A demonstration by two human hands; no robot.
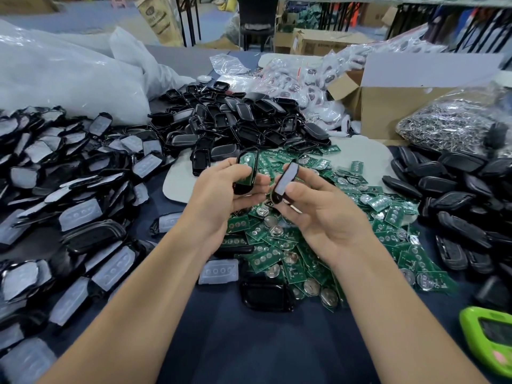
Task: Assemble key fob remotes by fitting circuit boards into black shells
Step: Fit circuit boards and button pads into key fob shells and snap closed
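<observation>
Head view: your left hand [221,196] grips the shell [246,173]; your right hand [318,214] pinches the cover [286,180] at its three o'clock, long axes near parallel.

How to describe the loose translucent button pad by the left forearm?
Find the pile of green circuit boards mid-table. At its near left edge, beside the left forearm, lies the button pad. It lies flat and alone, in no black shell.
</observation>
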